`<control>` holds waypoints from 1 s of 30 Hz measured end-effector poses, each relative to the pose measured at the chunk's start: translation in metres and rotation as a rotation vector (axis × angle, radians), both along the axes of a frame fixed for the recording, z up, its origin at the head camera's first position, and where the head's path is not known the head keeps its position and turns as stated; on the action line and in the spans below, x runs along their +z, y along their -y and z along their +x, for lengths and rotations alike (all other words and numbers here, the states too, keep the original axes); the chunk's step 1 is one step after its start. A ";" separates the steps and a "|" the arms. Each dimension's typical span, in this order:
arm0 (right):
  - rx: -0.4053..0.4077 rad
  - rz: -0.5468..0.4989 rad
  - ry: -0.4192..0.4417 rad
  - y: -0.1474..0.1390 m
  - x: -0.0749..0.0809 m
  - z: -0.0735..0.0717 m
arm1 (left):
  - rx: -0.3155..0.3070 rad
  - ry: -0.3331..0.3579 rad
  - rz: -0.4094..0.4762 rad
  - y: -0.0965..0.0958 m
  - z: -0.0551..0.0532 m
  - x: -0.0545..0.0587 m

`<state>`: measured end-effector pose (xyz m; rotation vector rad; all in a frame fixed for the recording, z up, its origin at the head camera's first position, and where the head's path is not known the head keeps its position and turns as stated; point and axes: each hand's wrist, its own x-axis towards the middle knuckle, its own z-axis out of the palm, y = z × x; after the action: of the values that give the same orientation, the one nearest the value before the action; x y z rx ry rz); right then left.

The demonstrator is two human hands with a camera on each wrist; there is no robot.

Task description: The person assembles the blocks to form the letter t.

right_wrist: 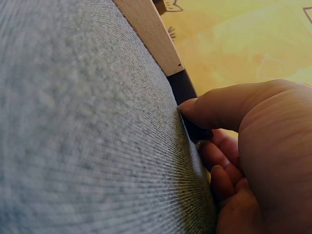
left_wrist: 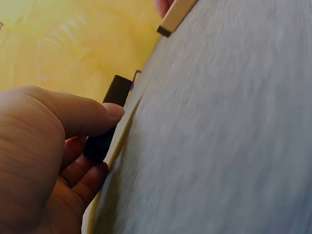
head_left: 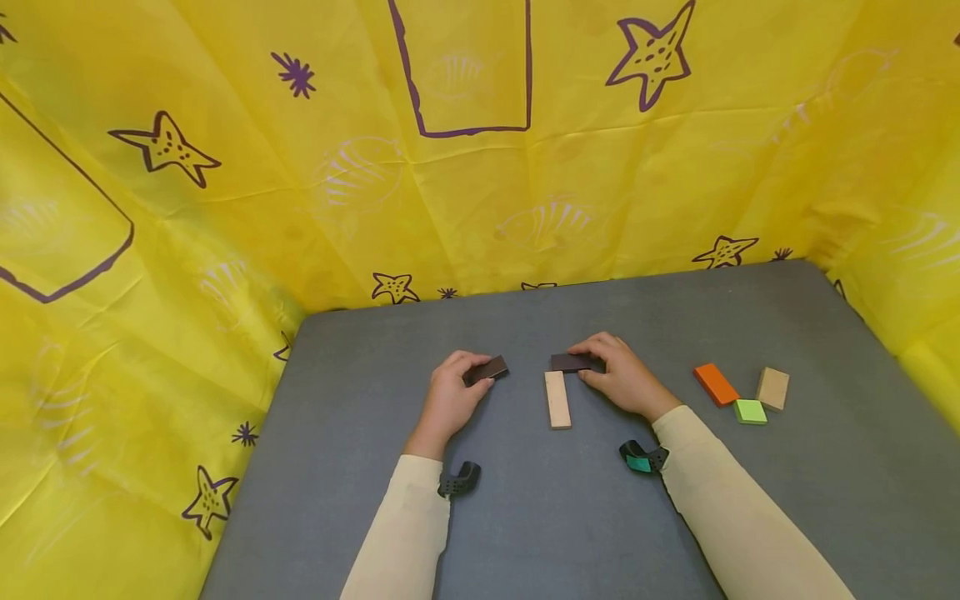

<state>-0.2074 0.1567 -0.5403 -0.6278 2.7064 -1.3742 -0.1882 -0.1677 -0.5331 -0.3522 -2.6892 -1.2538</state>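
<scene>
My left hand pinches a dark brown block between thumb and fingers. In the left wrist view that dark block is held close over the table surface. To the right, my right hand grips a second dark block, which lies flat and crosswise. A pale wooden block lies lengthwise just in front of it, its far end at the dark block's left part. In the right wrist view the wooden block meets the dark block end to side.
An orange block, a lime green block and a tan wooden block lie close together at the right on the grey table. A yellow patterned cloth hangs behind and along the sides.
</scene>
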 end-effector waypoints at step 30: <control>-0.009 -0.003 0.006 0.001 0.000 0.000 | -0.109 0.032 -0.041 -0.051 -0.015 -0.006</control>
<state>-0.2074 0.1559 -0.5406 -0.6106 2.7062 -1.3808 -0.2031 -0.1170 -0.5391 -0.4953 -2.7599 -1.2437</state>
